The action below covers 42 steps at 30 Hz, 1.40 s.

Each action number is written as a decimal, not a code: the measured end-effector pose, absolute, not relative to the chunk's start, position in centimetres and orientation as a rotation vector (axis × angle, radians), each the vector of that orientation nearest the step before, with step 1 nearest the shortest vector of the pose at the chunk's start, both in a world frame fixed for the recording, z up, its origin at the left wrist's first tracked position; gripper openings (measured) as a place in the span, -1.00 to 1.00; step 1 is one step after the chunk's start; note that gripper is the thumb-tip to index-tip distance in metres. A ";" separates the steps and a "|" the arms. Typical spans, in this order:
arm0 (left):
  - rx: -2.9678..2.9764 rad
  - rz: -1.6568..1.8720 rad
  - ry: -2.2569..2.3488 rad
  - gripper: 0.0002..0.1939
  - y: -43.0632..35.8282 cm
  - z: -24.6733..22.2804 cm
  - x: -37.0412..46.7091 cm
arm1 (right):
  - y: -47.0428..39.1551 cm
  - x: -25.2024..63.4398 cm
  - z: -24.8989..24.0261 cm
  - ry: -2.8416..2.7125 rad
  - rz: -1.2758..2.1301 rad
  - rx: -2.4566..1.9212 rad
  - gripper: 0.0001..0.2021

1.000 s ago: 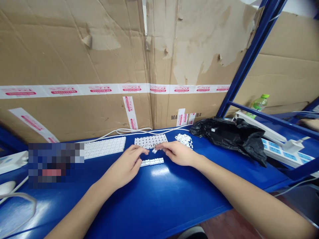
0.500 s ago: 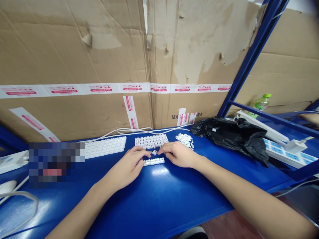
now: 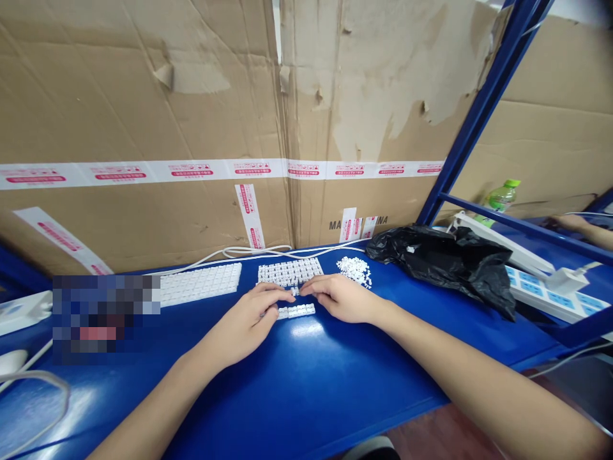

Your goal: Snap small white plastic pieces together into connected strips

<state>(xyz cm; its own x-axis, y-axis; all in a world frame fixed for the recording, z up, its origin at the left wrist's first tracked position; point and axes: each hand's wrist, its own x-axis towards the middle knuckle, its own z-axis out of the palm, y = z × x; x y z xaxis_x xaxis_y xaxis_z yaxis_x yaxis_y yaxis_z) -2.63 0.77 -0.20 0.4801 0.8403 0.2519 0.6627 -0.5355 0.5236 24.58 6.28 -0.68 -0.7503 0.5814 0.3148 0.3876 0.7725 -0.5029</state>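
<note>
Between my fingertips a small white piece [image 3: 294, 291] lies on the blue table [image 3: 287, 377]. My left hand [image 3: 256, 314] touches its left side with the index finger, the thumb lying near a short row of white pieces [image 3: 299, 311]. From the right, the fingertips of my right hand [image 3: 335, 297] reach the same small piece, fingers bent together. Behind the hands stands a block of white pieces in rows [image 3: 290, 271]. A loose heap of tiny white parts [image 3: 353, 271] lies right of the block.
A white block of rows [image 3: 201, 283] lies at the left, by a blurred patch. Black plastic bag [image 3: 440, 255], power strip [image 3: 555, 297] and green-capped bottle [image 3: 500, 199] are at the right. Cardboard [image 3: 191, 128] stands behind. Another person's hand [image 3: 572, 223] shows at the far right.
The small white piece has turned from slanted to nearly straight, and my fingertips have closed in on it. The other person's hand at the far right reaches further into view.
</note>
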 end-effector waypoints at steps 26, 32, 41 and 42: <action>2.392 0.832 1.356 -0.58 1.0 0.0 -2.6 | 5.1 23.6 -0.3 -2.570 0.463 -0.845 -0.61; 2.386 0.845 1.365 -0.58 1.1 -0.1 -2.7 | 4.9 23.7 -0.3 -2.618 0.377 -0.846 -0.55; 2.314 0.868 1.405 -0.62 1.2 -0.4 -2.6 | 4.8 24.1 0.1 -2.546 0.452 -0.795 -0.55; 2.301 0.878 1.407 -0.63 1.2 -0.4 -2.5 | 4.7 24.2 0.2 -2.525 0.463 -0.771 -0.55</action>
